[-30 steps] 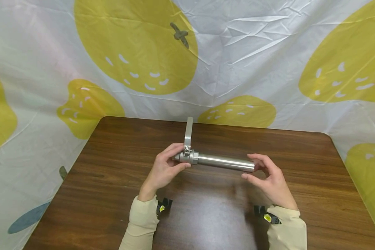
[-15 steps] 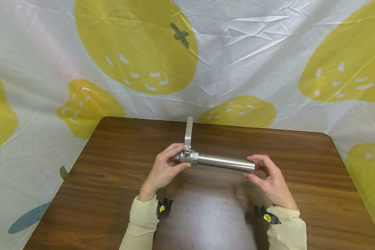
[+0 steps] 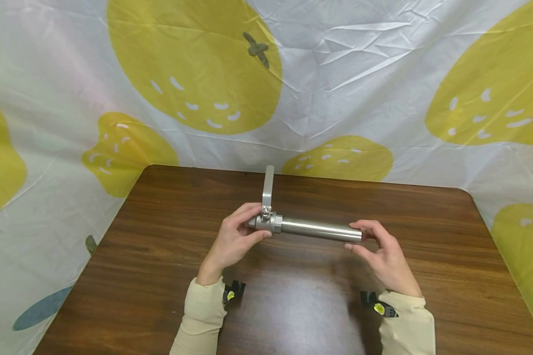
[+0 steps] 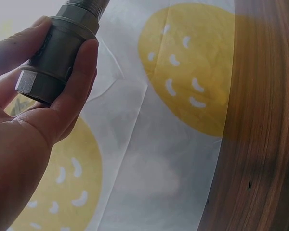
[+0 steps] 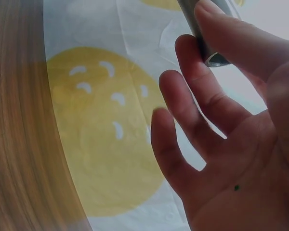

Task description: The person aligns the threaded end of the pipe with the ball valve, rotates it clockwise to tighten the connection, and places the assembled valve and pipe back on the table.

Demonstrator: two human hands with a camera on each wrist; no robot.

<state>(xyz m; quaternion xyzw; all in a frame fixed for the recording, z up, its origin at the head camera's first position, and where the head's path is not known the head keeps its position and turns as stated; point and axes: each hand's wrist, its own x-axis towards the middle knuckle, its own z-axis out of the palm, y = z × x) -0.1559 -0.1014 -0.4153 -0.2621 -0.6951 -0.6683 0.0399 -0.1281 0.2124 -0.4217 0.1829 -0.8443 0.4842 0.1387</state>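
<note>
A steel ball valve (image 3: 263, 225) is held up over the table, its flat lever handle (image 3: 268, 187) pointing toward the back. My left hand (image 3: 231, 241) grips the valve body between thumb and fingers. From the valve's right side runs a smooth metal pipe (image 3: 320, 230), tilted slightly down to the right. My right hand (image 3: 388, 254) pinches the pipe's free end with thumb and fingertips. In the left wrist view, screw thread (image 4: 90, 5) shows beyond the valve's hex collar (image 4: 79, 14). The right wrist view shows the pipe's open end (image 5: 217, 59), with the other fingers spread below it.
A brown wood-grain table (image 3: 169, 276) lies under both hands. A white cloth (image 3: 311, 88) with yellow fruit prints hangs behind it and along both sides. Each wrist wears a small dark camera, as on the left wrist (image 3: 231, 294).
My right thumb and fingers have closed in on the pipe's end, where the thumb stood slightly off it before. The left hand and the valve have stayed in place.
</note>
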